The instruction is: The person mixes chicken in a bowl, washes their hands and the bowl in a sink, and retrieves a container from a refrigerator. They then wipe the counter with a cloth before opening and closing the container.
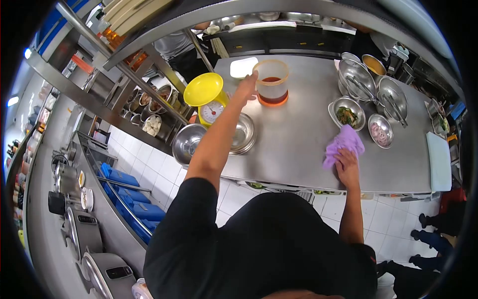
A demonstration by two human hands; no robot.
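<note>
My left hand reaches across the steel table to a clear plastic container with dark red liquid low inside it. The fingers curve against the container's left side, just below its rim. An orange base or lid shows at its bottom. Near the table's front edge my right hand presses on a crumpled purple cloth, its fingers bunched on the lower part. Beside my left forearm stand a yellow kitchen scale with a bowl-shaped pan and several steel bowls.
At the right, bowls hold green leaves and sliced onion. Behind them sit larger steel bowls with tongs. A white tray lies at the back. A steel overhead frame crosses above. Other people stand nearby.
</note>
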